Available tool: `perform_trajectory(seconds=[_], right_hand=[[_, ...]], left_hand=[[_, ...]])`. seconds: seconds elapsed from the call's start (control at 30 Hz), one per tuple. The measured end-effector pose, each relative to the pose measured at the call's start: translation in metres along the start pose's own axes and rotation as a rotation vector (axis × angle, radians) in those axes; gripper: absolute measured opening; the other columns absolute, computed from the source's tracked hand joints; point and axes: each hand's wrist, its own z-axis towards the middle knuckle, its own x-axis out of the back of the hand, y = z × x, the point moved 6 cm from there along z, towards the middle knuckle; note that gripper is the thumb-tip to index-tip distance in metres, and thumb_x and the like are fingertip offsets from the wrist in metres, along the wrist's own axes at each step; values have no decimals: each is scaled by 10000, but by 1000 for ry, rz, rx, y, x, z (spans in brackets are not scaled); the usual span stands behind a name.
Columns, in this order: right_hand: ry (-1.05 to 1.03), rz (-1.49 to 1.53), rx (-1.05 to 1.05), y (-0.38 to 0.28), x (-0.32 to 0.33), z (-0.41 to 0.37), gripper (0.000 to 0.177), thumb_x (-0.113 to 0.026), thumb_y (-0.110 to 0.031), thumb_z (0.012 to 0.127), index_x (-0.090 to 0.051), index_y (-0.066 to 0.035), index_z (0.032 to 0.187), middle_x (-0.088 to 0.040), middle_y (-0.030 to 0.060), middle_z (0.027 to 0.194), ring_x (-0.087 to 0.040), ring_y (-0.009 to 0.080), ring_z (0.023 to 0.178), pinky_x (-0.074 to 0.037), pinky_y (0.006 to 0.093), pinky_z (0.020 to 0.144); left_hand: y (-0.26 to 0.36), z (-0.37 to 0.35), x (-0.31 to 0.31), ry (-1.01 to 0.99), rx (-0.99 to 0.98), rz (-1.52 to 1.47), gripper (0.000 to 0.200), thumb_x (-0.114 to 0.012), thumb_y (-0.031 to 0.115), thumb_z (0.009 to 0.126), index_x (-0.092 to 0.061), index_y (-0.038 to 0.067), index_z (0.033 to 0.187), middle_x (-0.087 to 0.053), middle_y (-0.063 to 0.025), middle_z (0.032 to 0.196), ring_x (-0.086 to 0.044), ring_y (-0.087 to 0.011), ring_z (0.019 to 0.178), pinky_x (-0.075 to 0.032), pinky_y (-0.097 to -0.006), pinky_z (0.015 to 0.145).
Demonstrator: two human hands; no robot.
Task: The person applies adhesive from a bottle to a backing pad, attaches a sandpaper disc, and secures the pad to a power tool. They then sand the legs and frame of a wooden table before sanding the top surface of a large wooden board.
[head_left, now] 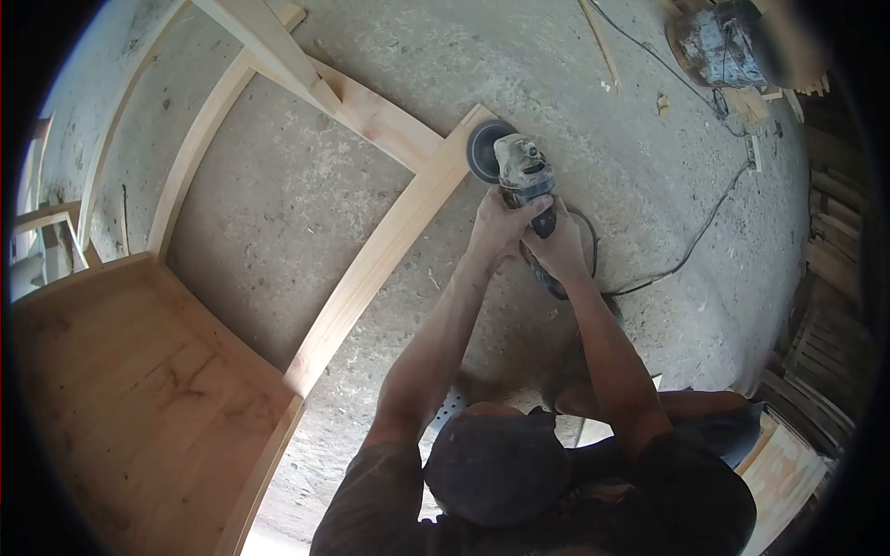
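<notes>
Both hands are wrapped round an angle grinder [527, 167] with a dark round disc [489, 151] at its head. My left hand [501, 225] grips the body just behind the head, and my right hand [559, 243] holds it further back on the right. The disc lies against or just over the right edge of a pale wooden board [399, 227], near its upper end; contact cannot be made out. A second board [380, 116] meets this one from the upper left. The grinder's rear end is partly hidden by the hands.
A large wooden panel [139, 398] joins the frame at the lower left. A black cable [691, 255] runs over the concrete floor to a power strip [754, 153]. At the upper right stands a stained bucket [714, 46]. Wood pieces [834, 222] are stacked along the right edge.
</notes>
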Motion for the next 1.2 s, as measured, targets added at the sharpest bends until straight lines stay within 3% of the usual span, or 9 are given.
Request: perform_trajectory(seconds=[0.27, 0.33, 0.43, 0.53, 0.67, 0.73, 0.97, 1.13, 1.2], right_hand=[[27, 83, -14, -38, 55, 42, 591, -752, -349, 876, -567, 35, 1285, -721, 209, 1077, -727, 353, 995, -549, 434, 862], [-201, 105, 11, -61, 61, 60, 761, -755, -384, 919, -436, 29, 1473, -633, 164, 1283, -633, 243, 1165, -500, 363, 974], [-428, 205, -167, -78, 53, 78, 856, -760, -402, 926, -354, 34, 1541, -591, 159, 1346, -594, 213, 1199, -484, 338, 1002], [-353, 222, -18, -74, 48, 83, 656, -729, -380, 929, -512, 26, 1396, -694, 156, 1127, -678, 219, 1009, -535, 364, 870], [-288, 157, -100, -62, 54, 59, 685, -729, -391, 931, -491, 18, 1427, -683, 146, 1148, -662, 204, 1020, -532, 360, 878], [-335, 324, -196, -64, 52, 47, 842, -744, -381, 942, -331, 27, 1552, -567, 158, 1362, -586, 212, 1199, -486, 338, 1005], [-221, 130, -192, -71, 53, 45, 758, -727, -398, 931, -432, 42, 1473, -640, 142, 1250, -623, 212, 1110, -506, 348, 943], [-214, 498, -292, -51, 62, 16, 755, -733, -395, 919, -447, 58, 1450, -636, 147, 1256, -611, 203, 1132, -492, 341, 966], [-225, 351, -197, -63, 64, 26, 761, -736, -403, 916, -449, 53, 1453, -651, 171, 1247, -637, 234, 1130, -502, 359, 964]], left_hand=[[64, 20, -19, 114, -40, -91, 678, -858, 457, 820, -645, -112, 1120, -736, -157, 957, -722, -209, 895, -570, -327, 802], [70, 28, -10, 131, -13, -129, 675, -858, 456, 822, -648, -118, 1108, -736, -154, 948, -719, -202, 884, -569, -323, 800], [81, 25, 3, 161, 37, -230, 695, -862, 460, 821, -645, -142, 1094, -737, -156, 926, -716, -181, 853, -569, -305, 786], [78, 25, 9, 201, 42, -283, 694, -866, 453, 819, -644, -147, 1089, -736, -165, 928, -715, -178, 845, -571, -291, 760], [74, 9, -4, 132, 73, -233, 706, -871, 445, 818, -633, -158, 1098, -738, -180, 936, -725, -189, 857, -578, -286, 744], [87, -5, -1, 163, 84, -118, 702, -873, 440, 816, -627, -151, 1103, -742, -191, 954, -736, -201, 866, -587, -292, 756], [64, 13, -2, 106, 66, -271, 720, -866, 465, 813, -627, -141, 1121, -743, -202, 978, -742, -227, 875, -596, -330, 759], [77, -14, -15, 108, 75, -134, 654, -880, 400, 833, -643, -141, 1115, -730, -158, 931, -714, -169, 830, -598, -310, 720], [68, -13, -14, 99, 75, -194, 665, -871, 397, 846, -631, -147, 1145, -731, -152, 942, -713, -162, 852, -597, -307, 736]])
